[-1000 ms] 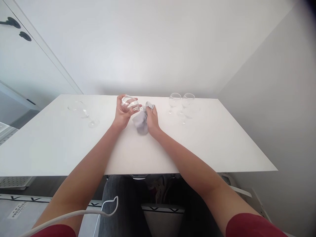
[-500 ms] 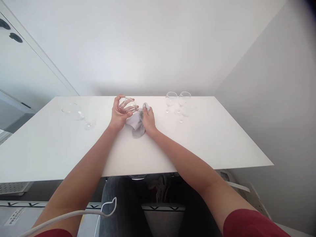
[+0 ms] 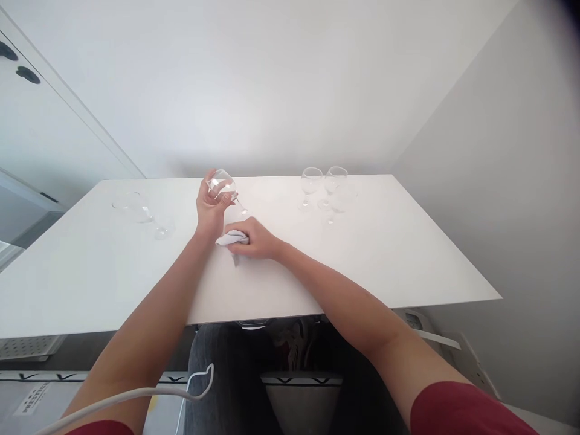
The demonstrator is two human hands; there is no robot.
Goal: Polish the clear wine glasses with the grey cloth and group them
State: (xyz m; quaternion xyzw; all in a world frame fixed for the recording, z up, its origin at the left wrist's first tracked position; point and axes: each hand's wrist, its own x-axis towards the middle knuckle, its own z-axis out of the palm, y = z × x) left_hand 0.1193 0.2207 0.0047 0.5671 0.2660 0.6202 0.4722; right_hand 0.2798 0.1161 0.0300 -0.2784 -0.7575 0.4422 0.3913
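Left hand (image 3: 209,205): fingers curled about the bowl of one clear round-bowled stemmed glass (image 3: 222,180), tilted over the far part of the white flat-topped table (image 3: 371,260), its stem and foot slanting down toward the other hand. Right hand (image 3: 259,240): clenched on a pale grey soft cloth (image 3: 233,237), bunched, one loose end hanging below the fist; foot of the held glass near this hand, apart from the cloth. Risks, as judged: the slick curved bowl could slide out if the left fingers slacken; the foot could chip against the right hand or the table if either arm shifts abruptly; a hard squeeze could crack the thin wall. Further stock, right side: two colourless stemmed glasses (image 3: 312,181) (image 3: 336,181) side by side, plus a fainter transparent goblet (image 3: 345,198) just in front – set so close that one nudge from the right arm could send them clinking together. Left side: one see-through long-stemmed glass (image 3: 141,212), well apart; upright or lying, cannot tell; a leftward sweep of the forearm could strike it. Materials: glass smooth, hard, transparent, rims rounded, outlines weak against the white top – easily misjudged in reaching; cloth matt, pliant, creased; table surface even, pale, straight-edged
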